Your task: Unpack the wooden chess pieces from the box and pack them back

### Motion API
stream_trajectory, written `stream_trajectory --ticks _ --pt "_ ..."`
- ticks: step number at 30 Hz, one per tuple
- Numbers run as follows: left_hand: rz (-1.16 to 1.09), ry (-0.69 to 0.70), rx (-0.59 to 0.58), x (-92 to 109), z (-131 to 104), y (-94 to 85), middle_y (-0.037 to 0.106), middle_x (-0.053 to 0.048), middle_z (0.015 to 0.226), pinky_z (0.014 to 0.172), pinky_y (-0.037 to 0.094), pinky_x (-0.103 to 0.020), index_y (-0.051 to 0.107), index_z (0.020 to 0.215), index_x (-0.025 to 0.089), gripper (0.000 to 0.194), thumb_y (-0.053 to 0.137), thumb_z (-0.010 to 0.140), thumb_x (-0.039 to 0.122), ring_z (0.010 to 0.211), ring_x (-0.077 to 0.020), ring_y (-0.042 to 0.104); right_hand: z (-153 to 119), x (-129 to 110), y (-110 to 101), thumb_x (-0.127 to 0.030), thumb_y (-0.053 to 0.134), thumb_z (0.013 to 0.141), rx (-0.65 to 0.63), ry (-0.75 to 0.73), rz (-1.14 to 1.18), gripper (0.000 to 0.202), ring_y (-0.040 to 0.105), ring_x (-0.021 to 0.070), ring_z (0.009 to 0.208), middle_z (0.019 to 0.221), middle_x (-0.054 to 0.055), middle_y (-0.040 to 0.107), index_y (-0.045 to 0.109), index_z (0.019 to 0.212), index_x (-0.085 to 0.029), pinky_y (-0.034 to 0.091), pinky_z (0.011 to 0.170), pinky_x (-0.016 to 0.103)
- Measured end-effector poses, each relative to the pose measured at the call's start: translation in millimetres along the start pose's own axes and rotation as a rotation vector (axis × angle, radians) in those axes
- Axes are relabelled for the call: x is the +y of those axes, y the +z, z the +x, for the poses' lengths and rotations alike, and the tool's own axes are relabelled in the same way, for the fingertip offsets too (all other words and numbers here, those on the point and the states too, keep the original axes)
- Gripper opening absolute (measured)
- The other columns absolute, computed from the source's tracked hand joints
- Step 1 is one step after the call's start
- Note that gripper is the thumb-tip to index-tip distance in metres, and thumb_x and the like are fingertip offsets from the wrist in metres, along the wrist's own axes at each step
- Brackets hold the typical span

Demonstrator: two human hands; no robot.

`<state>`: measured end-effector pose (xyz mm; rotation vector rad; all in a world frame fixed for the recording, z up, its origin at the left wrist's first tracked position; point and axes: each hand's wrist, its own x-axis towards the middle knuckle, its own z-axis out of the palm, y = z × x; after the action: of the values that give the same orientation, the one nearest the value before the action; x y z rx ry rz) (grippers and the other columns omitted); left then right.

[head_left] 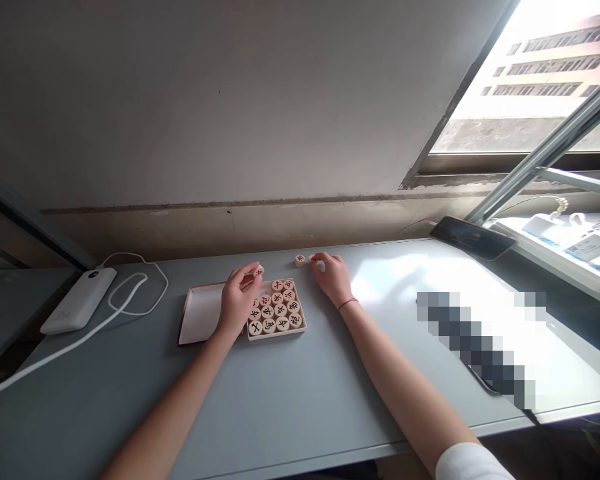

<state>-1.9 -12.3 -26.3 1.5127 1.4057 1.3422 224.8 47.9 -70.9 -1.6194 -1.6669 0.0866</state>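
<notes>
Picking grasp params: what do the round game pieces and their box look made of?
Pieces: likely pale wood, smooth matte discs with red or black painted characters. Box: probably card or thin wood, white lined, dark red edge. Left hand holds one piece.

Round wooden chess pieces (pixel 277 308) lie flat in rows inside an open box (pixel 200 313).

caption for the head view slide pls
Left hand holds a game piece over the box; right hand touches another.

Bare forearms; red string (pixel 347 304) on right wrist; white sleeve (pixel 473 463).
</notes>
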Motion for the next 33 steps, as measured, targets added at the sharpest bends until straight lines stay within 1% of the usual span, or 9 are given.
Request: stream_trajectory --ticks 3,6,9,13,16,20,24,28,33 --pt "0.046 0.019 -0.010 0 -1 0.8 0.061 -0.007 0.119 0.085 0.054 -0.029 0.061 0.115 0.022 0.034 0.059 0.082 0.032 0.099 -0.0166 0.064 -3 -6 3 -0.027 0.054 0.084 0.018 -0.016 -0.028 0.011 0.055 0.0285 0.095 0.089 0.008 0.070 0.064 0.082 -0.023 0.043 0.078 0.041" --pt "0.164 0.132 -0.013 1 -4 1.7 0.062 -0.006 0.109 0.080 0.056 -0.029 0.062 0.114 0.022 0.032 0.058 0.084 0.030 0.089 -0.0149 0.065 -10 -32 -4 -0.029 0.052 0.087 0.104 -0.202 0.125 0.013 0.056 0.0250 0.094 0.091 0.007 0.069 0.063 0.087 -0.022 0.043 0.081 0.039" --pt "0.309 0.322 -0.036 1 -6 1.8 0.061 -0.005 0.103 0.076 0.056 -0.028 0.062 0.113 0.022 0.028 0.056 0.086 0.029 0.084 -0.0151 0.065 -22 -69 -11 -0.031 0.055 0.086 -0.020 -0.430 0.353 0.013 0.059 0.0204 0.087 0.090 0.005 0.068 0.061 0.094 -0.022 0.047 0.079 0.034" --pt "0.431 0.493 -0.023 2 -9 0.5 0.061 -0.004 0.103 0.077 0.055 -0.028 0.059 0.113 0.024 0.025 0.052 0.089 0.023 0.085 -0.0155 0.063 -35 -98 -11 -0.029 0.056 0.086 -0.062 -0.416 0.511 0.012 0.061 0.0164 0.082 0.091 0.004 0.066 0.060 0.095 -0.023 0.050 0.074 0.029" --pt "0.479 0.545 -0.006 3 -9 -0.8 0.061 -0.004 0.101 0.080 0.054 -0.029 0.056 0.116 0.023 0.027 0.054 0.089 0.025 0.088 -0.0162 0.063 -27 -88 -11 -0.027 0.055 0.085 -0.013 -0.344 0.515 0.010 0.061 0.0152 0.077 0.090 0.004 0.066 0.061 0.092 -0.022 0.050 0.072 0.027" --pt "0.502 0.541 -0.008 1 -9 -1.1 0.062 -0.004 0.102 0.080 0.053 -0.028 0.056 0.114 0.022 0.024 0.052 0.090 0.023 0.088 -0.0151 0.062 -4 -41 -10 -0.025 0.055 0.081 0.128 -0.091 0.325 0.010 0.059 0.0184 0.078 0.089 0.006 0.067 0.062 0.086 -0.020 0.047 0.073 0.031" --pt "0.495 0.533 -0.031 0 -10 0.1 0.063 -0.003 0.101 0.079 0.052 -0.027 0.059 0.108 0.021 0.021 0.048 0.091 0.019 0.085 -0.0137 0.063 5 -3 -3 -0.027 0.054 0.081 0.018 0.052 0.134 0.015 0.058 0.0229 0.086 0.090 0.005 0.070 0.063 0.092 -0.022 0.043 0.078 0.035" --pt "0.495 0.519 -0.041 0 -10 0.3 0.065 -0.003 0.098 0.079 0.052 -0.028 0.061 0.104 0.021 0.020 0.045 0.091 0.018 0.086 -0.0146 0.064 1 3 4 -0.028 0.054 0.082 -0.098 0.032 0.004 0.017 0.056 0.0249 0.093 0.098 0.004 0.070 0.064 0.095 -0.025 0.039 0.078 0.035" --pt "0.509 0.490 -0.060 2 -9 -0.6 0.066 -0.003 0.097 0.079 0.052 -0.028 0.062 0.100 0.021 0.020 0.045 0.090 0.018 0.088 -0.0156 0.064 -1 0 5 -0.027 0.052 0.083 -0.115 0.045 -0.031 0.019 0.055 0.0257 0.094 0.096 0.004 0.070 0.063 0.098 -0.026 0.037 0.077 0.034"
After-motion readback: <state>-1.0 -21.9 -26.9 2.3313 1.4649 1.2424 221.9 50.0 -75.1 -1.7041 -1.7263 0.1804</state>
